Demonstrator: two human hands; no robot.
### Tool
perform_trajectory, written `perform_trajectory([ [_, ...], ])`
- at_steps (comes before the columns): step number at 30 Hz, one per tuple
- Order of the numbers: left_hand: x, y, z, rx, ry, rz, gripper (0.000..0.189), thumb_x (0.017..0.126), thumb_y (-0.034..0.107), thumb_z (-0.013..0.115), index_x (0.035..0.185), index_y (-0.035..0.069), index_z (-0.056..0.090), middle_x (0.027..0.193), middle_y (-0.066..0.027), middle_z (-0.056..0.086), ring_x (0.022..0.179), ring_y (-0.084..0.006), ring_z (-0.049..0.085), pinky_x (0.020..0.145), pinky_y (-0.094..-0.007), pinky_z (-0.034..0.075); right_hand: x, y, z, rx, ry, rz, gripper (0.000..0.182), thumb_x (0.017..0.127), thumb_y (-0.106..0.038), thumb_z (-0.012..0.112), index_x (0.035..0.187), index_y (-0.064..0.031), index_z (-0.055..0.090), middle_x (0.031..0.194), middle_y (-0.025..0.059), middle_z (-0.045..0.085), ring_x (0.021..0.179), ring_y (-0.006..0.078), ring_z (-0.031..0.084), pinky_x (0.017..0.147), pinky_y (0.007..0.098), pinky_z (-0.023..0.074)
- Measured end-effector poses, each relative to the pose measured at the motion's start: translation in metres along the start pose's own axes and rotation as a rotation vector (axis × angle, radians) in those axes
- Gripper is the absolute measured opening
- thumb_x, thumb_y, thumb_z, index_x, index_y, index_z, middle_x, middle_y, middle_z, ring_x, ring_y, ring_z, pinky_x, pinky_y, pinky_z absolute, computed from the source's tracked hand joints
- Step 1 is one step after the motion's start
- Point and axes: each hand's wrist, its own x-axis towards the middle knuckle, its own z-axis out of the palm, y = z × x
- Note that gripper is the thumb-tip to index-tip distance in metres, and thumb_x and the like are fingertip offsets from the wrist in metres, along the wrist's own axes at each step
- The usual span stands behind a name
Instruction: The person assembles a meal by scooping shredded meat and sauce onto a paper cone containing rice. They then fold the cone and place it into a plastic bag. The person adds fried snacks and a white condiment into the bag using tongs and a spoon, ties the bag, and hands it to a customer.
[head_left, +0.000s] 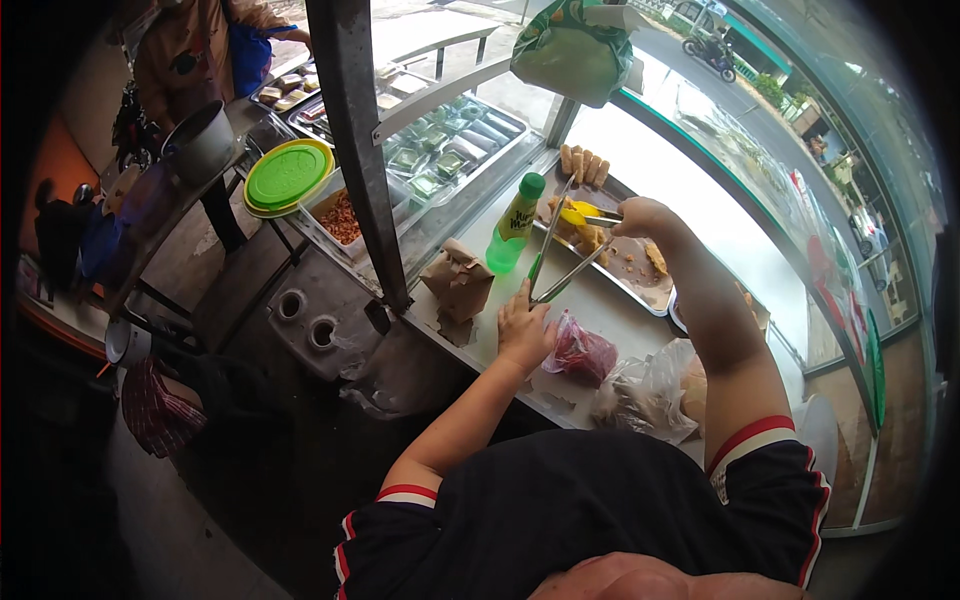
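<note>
My left hand (523, 331) has its fingers on the joined end of long metal tongs (574, 273), which show some green there. The two arms of the tongs spread apart over a metal tray (626, 276). My right hand (641, 217) grips a metal utensil with a yellow tip (579, 212), above the tray. Whether it also touches the tongs' right arm, I cannot tell. Golden fried pieces (589, 238) lie below the yellow tip, with fried rolls (585, 165) at the tray's far end. Crumbs and another fried piece (655, 259) lie at its near end.
A green bottle (506, 251) stands left of the tray, near a brown paper bag (459, 281). Red contents fill a plastic bag (585, 351) beside a clear bag (646, 394). A metal post (351, 150) rises at left; a green bag (574, 60) hangs overhead. Another person (187, 60) stands beyond.
</note>
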Motion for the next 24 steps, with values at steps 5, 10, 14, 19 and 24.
perform_trajectory([
  [5,0.011,-0.01,0.01,-0.033,0.054,0.054,0.026,0.072,0.019,0.067,0.095,0.008,0.068,0.139,-0.0221,0.034,0.116,-0.037,0.042,0.099,-0.0404,0.036,-0.007,0.018,0.004,0.341,-0.014,0.068,0.045,0.076,-0.038,0.066,0.106,-0.0033,0.062,0.09,0.0124,0.065,0.082,0.0239,0.061,0.074,0.0353,0.0478],
  [10,0.015,-0.011,0.011,-0.034,0.042,0.056,0.028,0.071,0.016,0.066,0.099,0.01,0.067,0.135,-0.0274,0.036,0.116,-0.0421,0.043,0.098,-0.0419,0.036,-0.005,0.035,0.032,0.321,0.202,0.063,0.049,0.077,-0.04,0.062,0.105,0.0004,0.061,0.094,0.0158,0.064,0.086,0.0254,0.06,0.075,0.0353,0.0469],
  [14,0.013,-0.01,0.01,-0.038,0.014,0.044,0.031,0.072,0.017,0.066,0.103,0.012,0.066,0.134,-0.0279,0.037,0.118,-0.0416,0.042,0.099,-0.0417,0.035,-0.024,0.053,0.044,0.577,0.293,0.141,0.049,0.077,-0.037,0.062,0.105,0.0021,0.06,0.091,0.0164,0.064,0.083,0.0241,0.06,0.073,0.0353,0.0464],
  [19,0.003,0.006,-0.01,-0.14,0.104,0.13,0.032,0.075,0.018,0.066,0.105,0.01,0.064,0.131,-0.028,0.04,0.117,-0.0422,0.042,0.099,-0.0419,0.035,-0.098,0.075,0.028,0.526,0.377,0.024,0.049,0.078,-0.037,0.063,0.11,0.0005,0.059,0.089,0.0167,0.064,0.081,0.0241,0.06,0.075,0.0347,0.0452],
  [24,-0.04,0.06,-0.07,-0.507,0.092,0.124,0.026,0.08,0.015,0.064,0.105,0.008,0.063,0.116,-0.0174,0.051,0.111,-0.0319,0.048,0.095,-0.0383,0.038,-0.235,0.079,0.022,0.685,0.441,0.01,0.043,0.083,-0.031,0.062,0.119,-0.0082,0.056,0.085,0.0119,0.064,0.078,0.0198,0.059,0.075,0.0344,0.0446],
])
